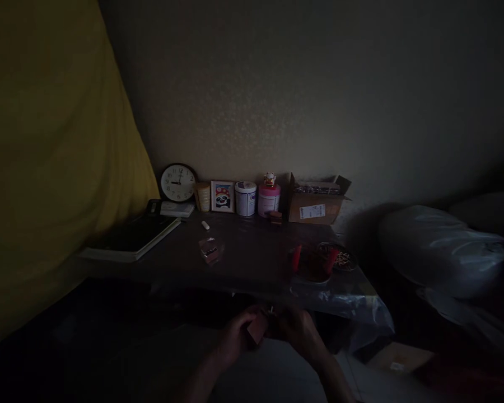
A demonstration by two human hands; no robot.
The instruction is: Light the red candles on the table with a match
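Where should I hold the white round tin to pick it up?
Grip the white round tin around its middle, coming from the front. It stands upright with straight sides, so your fingers can wrap around it. The picture frame and pink jar sit close on each side, so reaching in from there looks harder.

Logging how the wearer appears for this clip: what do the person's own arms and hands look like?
The left hand and right hand are bare, without gloves. The left forearm and right forearm show no sleeve or cable. It is too dim to tell whether there are rings or small markings.
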